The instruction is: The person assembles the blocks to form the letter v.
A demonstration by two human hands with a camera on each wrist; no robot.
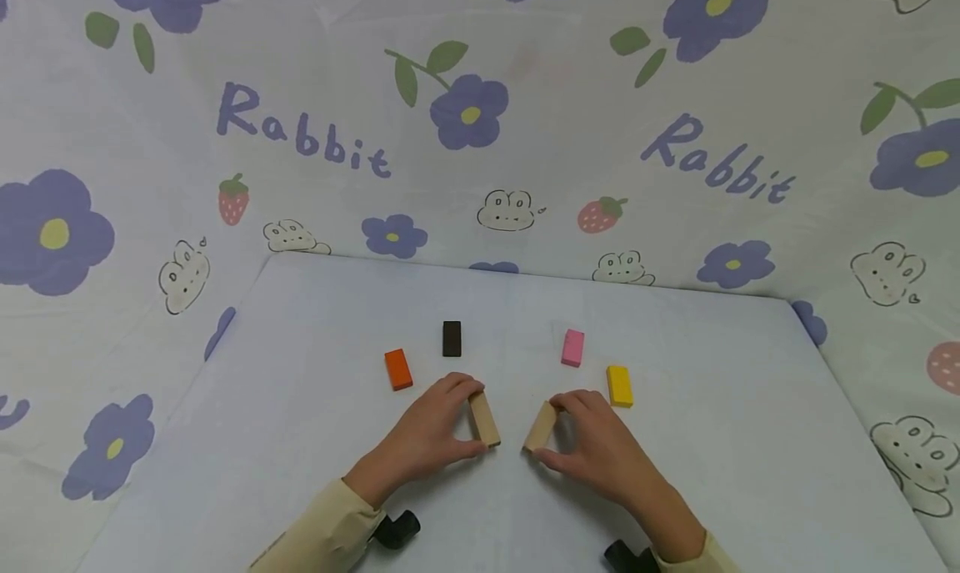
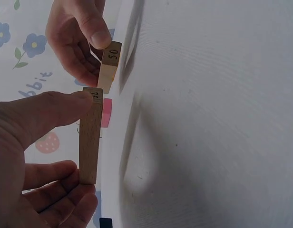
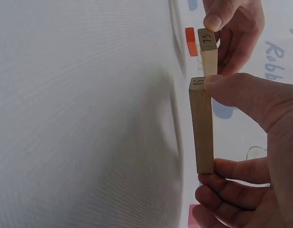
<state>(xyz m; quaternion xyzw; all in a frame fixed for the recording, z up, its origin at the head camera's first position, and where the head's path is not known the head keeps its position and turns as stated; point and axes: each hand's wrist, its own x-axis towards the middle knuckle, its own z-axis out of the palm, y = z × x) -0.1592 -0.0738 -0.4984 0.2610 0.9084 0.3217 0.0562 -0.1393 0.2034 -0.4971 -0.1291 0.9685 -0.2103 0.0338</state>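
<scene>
My left hand [image 1: 427, 431] pinches a plain wooden block [image 2: 91, 137] lengthwise, thumb on one end and fingertips on the other. The number on its end looks like 75 in the right wrist view. Facing it, my right hand [image 1: 600, 448] holds a similar wooden block [image 3: 202, 126] by its two ends, marked 50. Both blocks lean slightly with a small gap between them, just above the white table. In the head view the left block [image 1: 484, 419] and right block [image 1: 541, 427] have their near ends toward me.
Beyond the left hand lie an orange block [image 1: 398, 369] and a black block [image 1: 452, 339]. A pink block [image 1: 573, 348] and a yellow block [image 1: 619, 386] lie past the right hand. The white table [image 1: 315, 323] meets a patterned cloth backdrop [image 1: 525, 164].
</scene>
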